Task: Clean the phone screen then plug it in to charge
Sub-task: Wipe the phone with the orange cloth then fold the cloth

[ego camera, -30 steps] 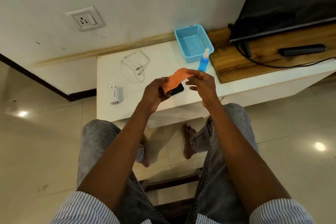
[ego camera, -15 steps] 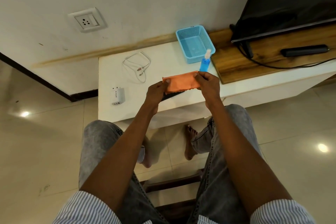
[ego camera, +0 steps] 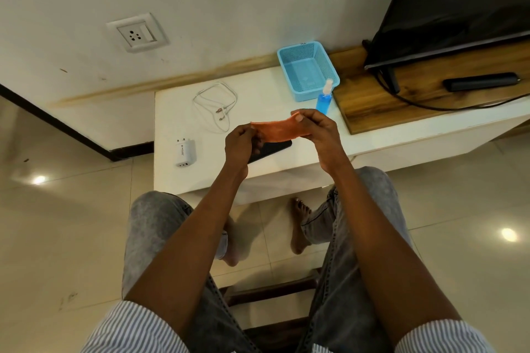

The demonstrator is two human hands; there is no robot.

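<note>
Phone [ego camera: 271, 149] lies flat, long axis left-right.

Bare tabletop [ego camera: 258, 86] lies between cable [ego camera: 215, 106] and basket [ego camera: 308, 70].

We see warm, even indoor light, ceiling-lamp glare spots on the floor [ego camera: 509, 234] at 3 and 9 o'clock, wide-angle bending at edges.

No text can be read: the white charger [ego camera: 185, 153] bears a small dark printed mark on its face (too small to make out).
</note>
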